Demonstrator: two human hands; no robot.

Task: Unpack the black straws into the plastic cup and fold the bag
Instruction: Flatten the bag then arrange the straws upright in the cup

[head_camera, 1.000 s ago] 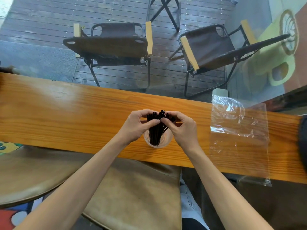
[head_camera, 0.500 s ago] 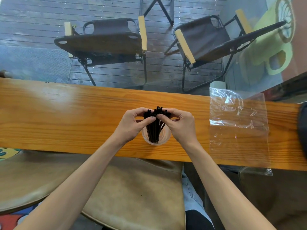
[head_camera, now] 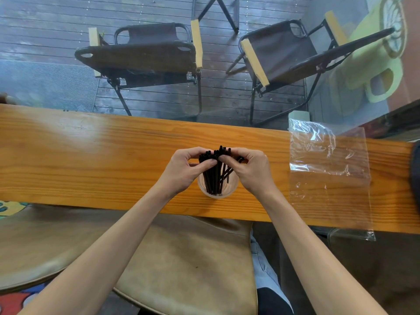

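A bundle of black straws [head_camera: 214, 176] stands upright in a clear plastic cup [head_camera: 230, 189] on the narrow wooden counter [head_camera: 91, 160]. My left hand [head_camera: 185, 170] pinches the straw tops from the left, and my right hand [head_camera: 250, 171] pinches them from the right, fingertips almost meeting over the cup. A few straws lean to the right under my right fingers. The empty clear plastic bag [head_camera: 329, 176] lies flat on the counter to the right, its near end hanging over the front edge.
Beyond the counter is a window onto a wooden deck with two folding chairs [head_camera: 145, 55], [head_camera: 286, 53]. Tan padded stools [head_camera: 181, 269] sit below the counter. A dark object [head_camera: 416, 176] shows at the counter's far right edge.
Both hands stay on the straw tops over the cup, fingers shifting slightly. The view has tilted a little; the bag has not moved.
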